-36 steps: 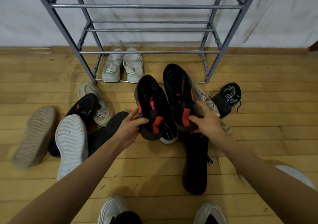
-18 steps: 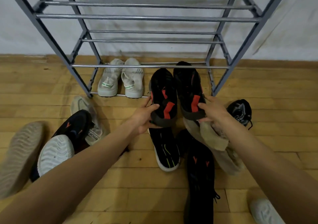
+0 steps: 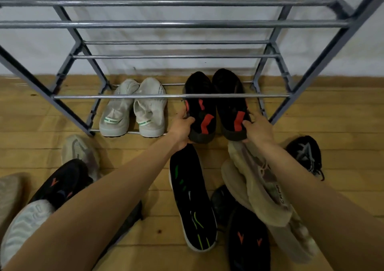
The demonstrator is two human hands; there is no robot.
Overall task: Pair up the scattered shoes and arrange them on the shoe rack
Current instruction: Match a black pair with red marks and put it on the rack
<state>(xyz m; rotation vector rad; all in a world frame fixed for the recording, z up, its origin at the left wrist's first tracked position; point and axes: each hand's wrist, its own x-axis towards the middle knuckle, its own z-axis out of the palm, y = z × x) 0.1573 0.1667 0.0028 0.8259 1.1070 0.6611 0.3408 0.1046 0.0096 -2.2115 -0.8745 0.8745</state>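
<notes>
Two black shoes (image 3: 202, 108) lie side by side, toes on the bottom shelf of the shoe rack (image 3: 170, 96), right of the white pair (image 3: 133, 110). Our left hand (image 3: 182, 130) and right hand (image 3: 258, 130) each grasp a heel to set them down matched.

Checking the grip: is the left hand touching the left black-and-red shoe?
Touching. The head view shows the left hand with its fingers curled round the heel of the left black-and-red shoe.
</notes>
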